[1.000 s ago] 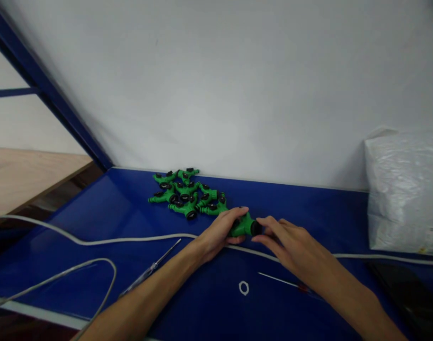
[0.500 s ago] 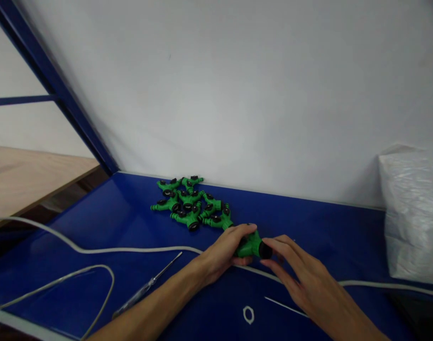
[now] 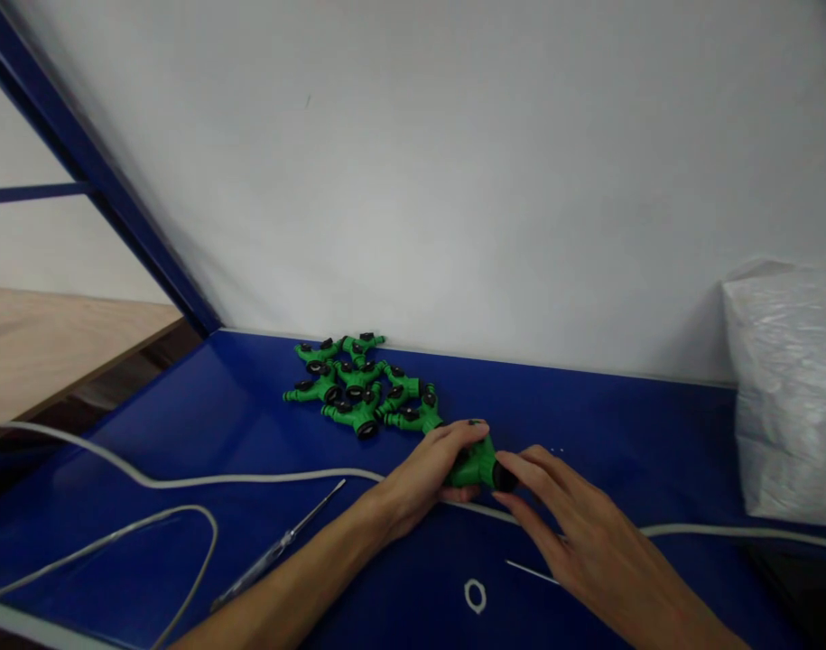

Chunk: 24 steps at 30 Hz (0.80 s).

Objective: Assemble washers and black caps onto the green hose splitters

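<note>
My left hand is wrapped round a green plastic hose fitting with a black end, holding it on the blue table. My right hand comes in from the right, its fingertips pinched at the fitting's black end. A pile of several like green fittings with black caps lies just behind my left hand, near the wall.
A grey cable runs across the table under my hands. A screwdriver lies at the front left, a small white ring and a thin metal pin at the front. A white plastic bag stands at the right.
Both hands have stayed on the fitting. The view has shifted slightly; my right fingers have closed in on the black end.
</note>
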Tool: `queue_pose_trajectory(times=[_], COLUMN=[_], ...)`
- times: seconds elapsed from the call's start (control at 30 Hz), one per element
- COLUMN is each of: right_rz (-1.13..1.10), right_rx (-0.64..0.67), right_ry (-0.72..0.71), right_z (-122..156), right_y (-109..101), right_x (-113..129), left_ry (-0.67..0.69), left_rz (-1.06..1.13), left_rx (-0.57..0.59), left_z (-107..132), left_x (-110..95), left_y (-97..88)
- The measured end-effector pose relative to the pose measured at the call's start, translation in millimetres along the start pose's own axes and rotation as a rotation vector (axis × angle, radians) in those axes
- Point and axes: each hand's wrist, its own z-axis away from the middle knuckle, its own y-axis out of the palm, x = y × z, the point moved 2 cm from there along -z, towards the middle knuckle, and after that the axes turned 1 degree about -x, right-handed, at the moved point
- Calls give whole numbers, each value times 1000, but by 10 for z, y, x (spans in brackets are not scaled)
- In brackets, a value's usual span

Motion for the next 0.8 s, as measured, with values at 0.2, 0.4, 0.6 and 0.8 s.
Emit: queue_pose_trajectory(times=[0.2, 0.4, 0.6, 0.8], right_rz=[-187, -427, -135, 17], right_rx=[54, 88, 65, 44], right_ry=[226, 488, 209, 58], right_z=[46, -27, -32, -19], right_y=[66, 52, -10, -8], right_x=[-7, 66, 55, 27], left_ry=[-60, -53, -34, -22], left_rz=[-25, -86, -32, -10], left_rx=[-94, -106, -5, 52], left_z=[-23, -2, -19, -45], left_x=[52, 42, 29, 55], left_y=[-16, -13, -31, -35])
